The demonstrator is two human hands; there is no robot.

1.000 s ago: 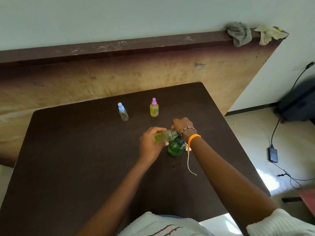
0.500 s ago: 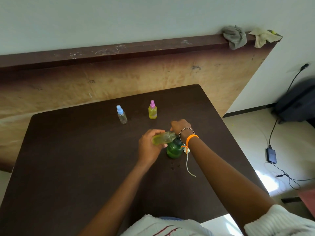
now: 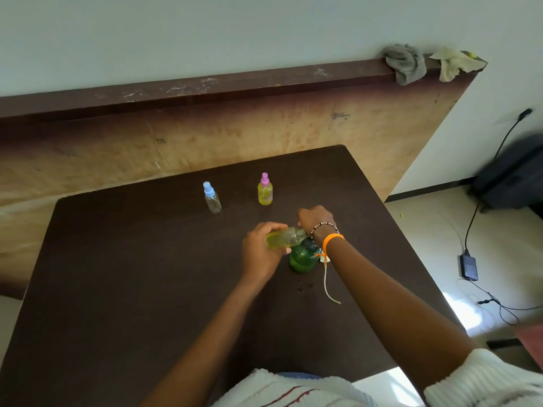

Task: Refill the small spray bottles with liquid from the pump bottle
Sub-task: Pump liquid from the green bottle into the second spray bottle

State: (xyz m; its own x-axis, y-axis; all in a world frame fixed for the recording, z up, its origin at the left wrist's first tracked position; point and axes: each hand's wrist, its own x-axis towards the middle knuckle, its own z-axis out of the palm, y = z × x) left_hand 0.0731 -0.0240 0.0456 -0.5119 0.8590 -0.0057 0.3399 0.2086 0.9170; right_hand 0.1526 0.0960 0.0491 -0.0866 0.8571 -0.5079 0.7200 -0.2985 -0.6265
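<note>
Gripping tilted spray bottle [image 3: 283, 237], left hand [image 3: 261, 254], right hand's [image 3: 316, 219] fingers hidden, table [image 3: 117, 274] mid-right.

Soft even daylight, bright patch on floor [image 3: 458, 312] at right, wide-angle edge bowing, slight blur.

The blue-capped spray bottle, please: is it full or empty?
Empty: the blue-capped spray bottle looks clear, while the pink-capped bottle shows yellow liquid.

Left hand [image 3: 260, 254] curls in a grip; right hand [image 3: 316, 217] bends downward, both forearms extended forward.
</note>
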